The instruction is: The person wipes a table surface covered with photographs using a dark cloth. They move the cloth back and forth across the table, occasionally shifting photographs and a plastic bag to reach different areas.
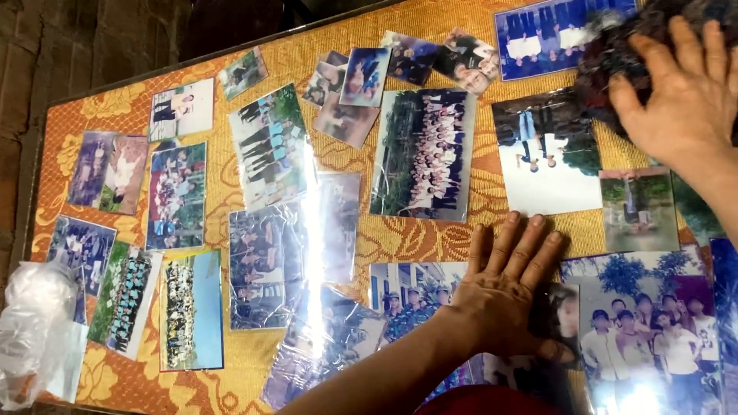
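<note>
- Left hand [503, 288] lies flat, fingers spread, on the glass-topped desk [231, 361] over photographs [424, 154].
- Right hand [684, 100], grip open, presses a dark rag [607, 58] at the far right corner.
- Rag looks soft, light, easily bunched; best gripped by its middle.

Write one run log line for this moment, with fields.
left hand: flat on glass tabletop | right hand: pressing dark cloth | under glass: photographs | left edge: plastic bag

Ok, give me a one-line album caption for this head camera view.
Left hand flat on a glass tabletop over photographs, right hand pressing a dark cloth.
</note>
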